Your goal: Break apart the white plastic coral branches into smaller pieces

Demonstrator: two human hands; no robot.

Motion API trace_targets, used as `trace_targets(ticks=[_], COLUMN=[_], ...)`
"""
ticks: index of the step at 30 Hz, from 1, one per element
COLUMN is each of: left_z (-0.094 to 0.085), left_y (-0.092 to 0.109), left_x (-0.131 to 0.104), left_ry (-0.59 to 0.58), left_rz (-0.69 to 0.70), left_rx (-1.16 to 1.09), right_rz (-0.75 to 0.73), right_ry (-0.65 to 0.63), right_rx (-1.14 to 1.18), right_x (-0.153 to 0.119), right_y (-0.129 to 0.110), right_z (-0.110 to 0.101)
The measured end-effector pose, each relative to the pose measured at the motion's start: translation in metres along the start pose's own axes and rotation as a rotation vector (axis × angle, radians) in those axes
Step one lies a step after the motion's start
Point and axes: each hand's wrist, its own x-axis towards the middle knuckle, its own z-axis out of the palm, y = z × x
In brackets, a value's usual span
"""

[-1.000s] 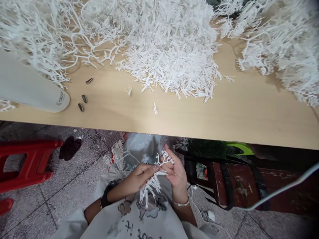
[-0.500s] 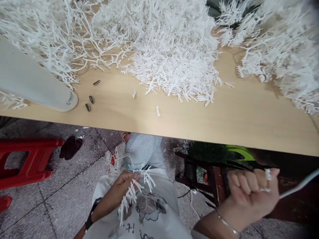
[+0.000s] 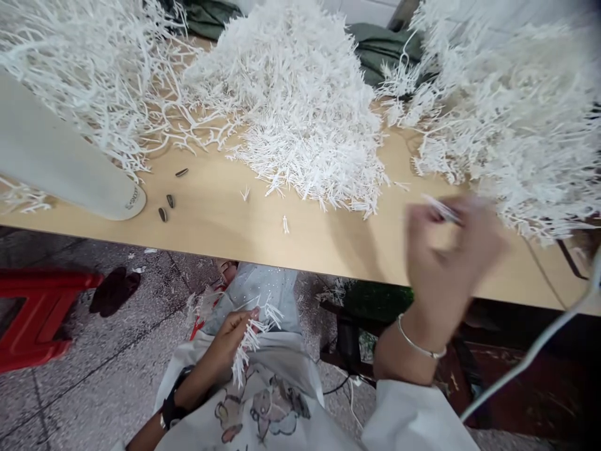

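Note:
In my lap, my left hand (image 3: pixel 229 341) is closed around a strand of white plastic sprigs (image 3: pixel 250 341), which fans out past the thumb and hangs down over my shirt. My right hand (image 3: pixel 444 257), smeared by motion, is over the right part of the table's front edge. Between its thumb and fingers shows a small white sprig (image 3: pixel 442 208). Left of that hand rises a big heap of loose white sprigs (image 3: pixel 310 125). Two single sprigs lie before the heap, one being the small forked sprig (image 3: pixel 285 224).
White bare branching stems (image 3: pixel 94 75) are heaped at the back left, and white leafy branches (image 3: pixel 521 119) at the right. A pale cylinder (image 3: pixel 70 156) lies near several dark seeds (image 3: pixel 170 201). A white cable (image 3: pixel 535 344) crosses at right; a red stool (image 3: pixel 37 319) stands at left.
My right hand has swung up and inward from the lower right to above the table edge. My left hand keeps its hold on the strand. The view has shifted slightly.

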Motion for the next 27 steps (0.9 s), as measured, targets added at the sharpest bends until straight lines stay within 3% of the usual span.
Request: trace_targets(ticks=[2, 4, 10, 13, 19, 22, 27], left_z=[-0.001, 0.0, 0.004, 0.005, 0.003, 0.003, 0.002], left_y=[-0.003, -0.002, 0.01, 0.012, 0.007, 0.004, 0.002], left_x=[0.002, 0.002, 0.003, 0.004, 0.006, 0.007, 0.01], left_ry=[-0.012, -0.015, -0.044, -0.051, -0.05, -0.05, -0.072], left_rz=[0.003, 0.005, 0.048, 0.055, 0.079, 0.101, 0.126], left_rx=[0.003, 0.006, 0.02, 0.033, 0.043, 0.041, 0.045], right_rz=[-0.072, -0.112, -0.133, -0.074, 0.147, 0.259, 0.241], right_ry=[-0.115, -0.123, 0.184, 0.251, 0.179, 0.027, -0.113], right_rx=[-0.066, -0.058, 0.089, 0.061, 0.163, 0.243, 0.219], right_x=[0.008, 0.004, -0.041, -0.052, -0.029, -0.015, -0.02], right_y=[-0.005, -0.012, -0.028, -0.027, -0.023, -0.022, -0.028], right_z=[0.012, 0.021, 0.026, 0.028, 0.03, 0.028, 0.029])
